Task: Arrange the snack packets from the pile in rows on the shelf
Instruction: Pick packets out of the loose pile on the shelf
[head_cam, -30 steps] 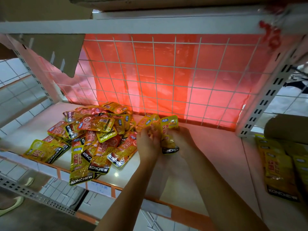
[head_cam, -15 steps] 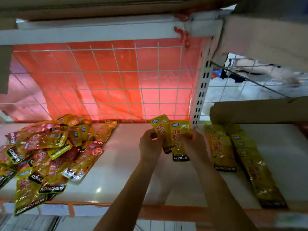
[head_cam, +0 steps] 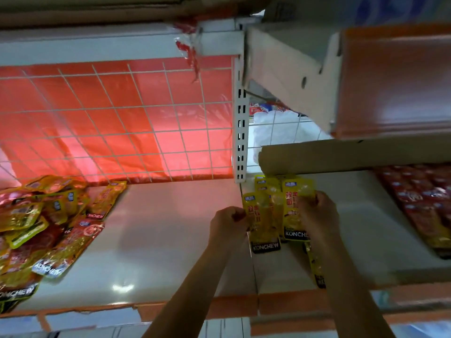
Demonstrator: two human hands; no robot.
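A pile of yellow and red Konchew snack packets (head_cam: 44,223) lies at the left of the white shelf (head_cam: 166,240). My left hand (head_cam: 227,223) pinches the left edge of a yellow packet (head_cam: 262,220). My right hand (head_cam: 317,215) grips another yellow packet (head_cam: 294,206) by its right side. Both packets are held just right of the slotted upright post (head_cam: 240,132), above the adjoining shelf section. More yellow packets (head_cam: 267,184) lie behind them, partly hidden, and one (head_cam: 316,267) shows under my right forearm.
A wire grid with red plastic sheeting (head_cam: 117,123) backs the left section. A cardboard roll (head_cam: 341,154) lies across the back of the right section. Dark red packets (head_cam: 424,206) lie in rows at the far right. An orange strip (head_cam: 280,303) edges the shelf front.
My view and both hands have swung right, carrying the yellow packets from beside the pile past the upright post to the right shelf section. The pile now sits at the far left.
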